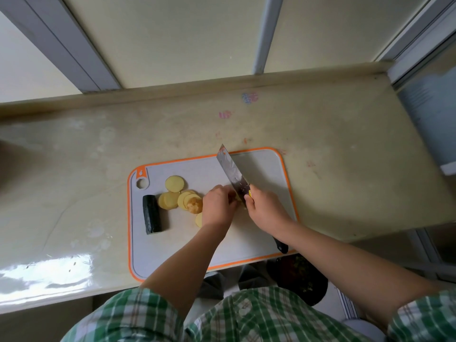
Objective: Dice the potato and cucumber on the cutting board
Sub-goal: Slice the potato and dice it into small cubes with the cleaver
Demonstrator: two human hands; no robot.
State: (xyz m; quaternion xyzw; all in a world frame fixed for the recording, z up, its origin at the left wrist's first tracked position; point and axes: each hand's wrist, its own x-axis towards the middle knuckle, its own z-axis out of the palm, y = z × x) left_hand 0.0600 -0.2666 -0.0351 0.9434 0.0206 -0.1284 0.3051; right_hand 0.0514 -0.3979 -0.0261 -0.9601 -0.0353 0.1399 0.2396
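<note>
Pale, glossy stone makes up the desk (345,149), which ends at a raised lip under a window with grey frames (265,33). One grey cutting board (261,169) with an orange rim lies with its near long edge along the desk's front edge. Bare desk stretches wide to the left, behind and to the right of it. The board's far-right part, past the blade, is also bare.

One dark cucumber (152,214) piece lies across the board's left rim, below the hanging hole. Beside it, the potato slices (174,183) sit on the board's left half. One lies alone and the rest overlap in a loose group; at least six can be told, and one is half hidden by the left wrist.

One knife (233,172), a broad cleaver, points its tip toward the board's far edge. The right hand (264,206) is wrapped tight round the handle close to the blade, and the handle's dark end shows under the forearm. The left hand (218,206) has its fingers curled down, knuckles against the blade's side, pinning a potato piece (238,198) that is mostly hidden.

Below the front edge stands a dark round bin (298,277), next to a green checked shirt (246,317).
</note>
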